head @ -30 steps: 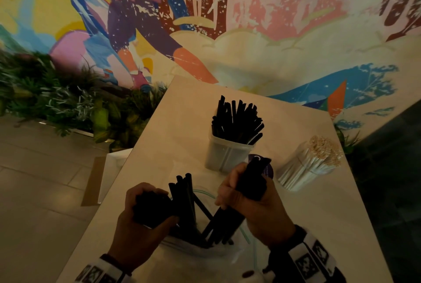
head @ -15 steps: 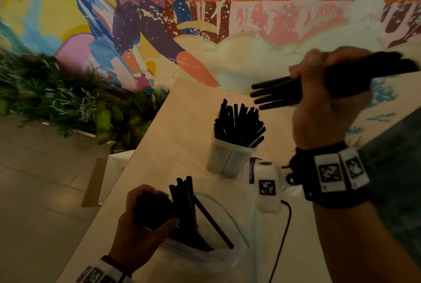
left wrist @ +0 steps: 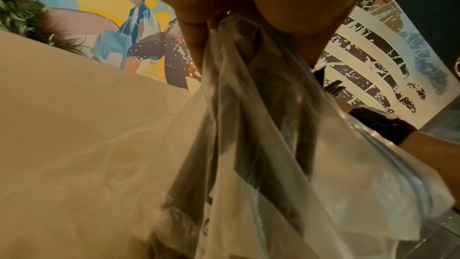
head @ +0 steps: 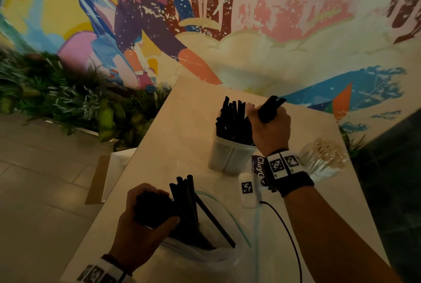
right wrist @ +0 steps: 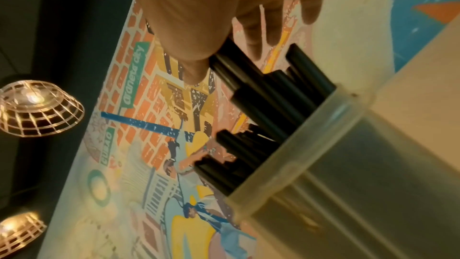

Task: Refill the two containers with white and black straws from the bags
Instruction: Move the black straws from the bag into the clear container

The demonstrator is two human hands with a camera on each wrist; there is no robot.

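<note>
On the pale table (head: 182, 123), the right hand (head: 270, 127) is curled around a bundle of black straws (head: 270, 109) whose lower ends go into the translucent container (head: 230, 157), already crowded with other black straws (head: 232, 121). Nearer the person, the left hand (head: 145, 223) grips the gathered neck of a clear plastic bag (head: 200, 257); more black straws (head: 184, 200) stick up out of it. Right of the container, partly hidden behind the right wrist, lies a wrapped bundle of white straws (head: 323, 159). A small white device (head: 247, 189) with a black cable (head: 287, 237) lies between bag and container. Behind the table are a painted wall (head: 273, 32) and green plants (head: 57, 100).
</note>
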